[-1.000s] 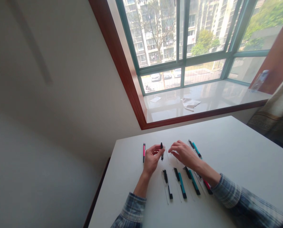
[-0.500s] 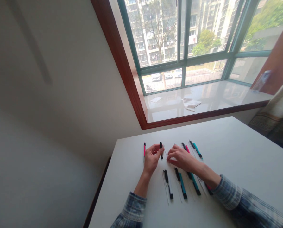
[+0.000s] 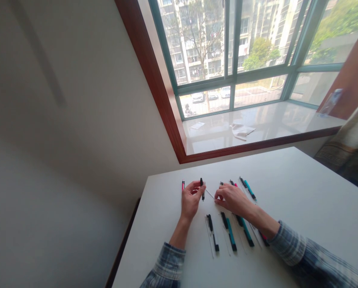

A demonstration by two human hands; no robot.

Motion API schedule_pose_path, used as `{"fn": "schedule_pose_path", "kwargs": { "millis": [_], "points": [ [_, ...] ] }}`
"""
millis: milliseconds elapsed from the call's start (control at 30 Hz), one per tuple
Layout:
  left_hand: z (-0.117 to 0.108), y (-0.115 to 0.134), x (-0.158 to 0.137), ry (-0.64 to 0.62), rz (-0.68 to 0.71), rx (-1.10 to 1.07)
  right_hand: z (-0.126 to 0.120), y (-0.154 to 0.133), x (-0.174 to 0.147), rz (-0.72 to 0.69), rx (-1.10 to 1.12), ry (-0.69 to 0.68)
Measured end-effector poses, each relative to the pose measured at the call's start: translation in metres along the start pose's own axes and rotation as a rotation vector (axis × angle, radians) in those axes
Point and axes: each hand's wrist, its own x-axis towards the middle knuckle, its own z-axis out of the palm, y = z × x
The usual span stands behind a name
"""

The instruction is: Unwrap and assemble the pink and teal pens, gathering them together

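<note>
Upright between the thumb and fingers of my left hand (image 3: 191,200) is a black pen part (image 3: 202,190). My right hand (image 3: 231,199) pinches one end of a thin white pen refill (image 3: 210,193), which slants up toward the black part. Whether the refill's far end touches that part, I cannot tell. Below my hands lie pen pieces in groups: a white barrel with a black part (image 3: 210,224), a teal barrel (image 3: 231,236) and another teal barrel (image 3: 247,234), with thin refills beside them. My right hand and forearm partly cover other pieces.
A red-and-black pen (image 3: 183,185) lies left of my left hand. Farther right on the white table (image 3: 302,192) is a teal barrel (image 3: 250,189) with a black piece. Beyond the table's far edge, a white cloth (image 3: 241,131) rests on the window ledge.
My right hand has drawn slightly to the right, and more of the white refill shows between the hands. My left hand has shifted a little left with the black pen part.
</note>
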Motion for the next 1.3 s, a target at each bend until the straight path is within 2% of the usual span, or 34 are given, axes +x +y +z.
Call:
{"fn": "schedule_pose_path", "kwargs": {
  "millis": [233,367,600,833,900,1000,1100,1300],
  "points": [
    [-0.003,-0.006,0.003,0.059,0.032,0.001,0.003,-0.001,-0.001,-0.005,-0.101,-0.007],
    [-0.004,-0.011,0.005,0.134,0.055,-0.001,0.001,-0.004,-0.001,-0.038,-0.176,0.054],
    [-0.003,-0.008,0.005,0.15,0.055,0.003,0.003,-0.002,0.0,-0.064,-0.04,0.05],
    [-0.004,-0.008,0.005,0.176,0.069,0.001,0.01,-0.006,0.002,-0.049,-0.123,0.062],
    [-0.004,-0.008,0.005,0.207,0.07,-0.007,0.01,-0.004,0.002,-0.002,-0.062,0.131],
    [-0.004,-0.009,0.005,0.232,0.068,-0.012,0.005,-0.001,0.003,0.101,0.134,0.312],
    [-0.002,-0.009,0.004,0.194,0.069,0.016,-0.001,0.001,0.005,0.138,0.305,0.455],
    [0.002,-0.004,-0.004,0.032,0.179,0.255,-0.008,-0.002,0.008,0.163,0.724,0.473]
  ]
}}
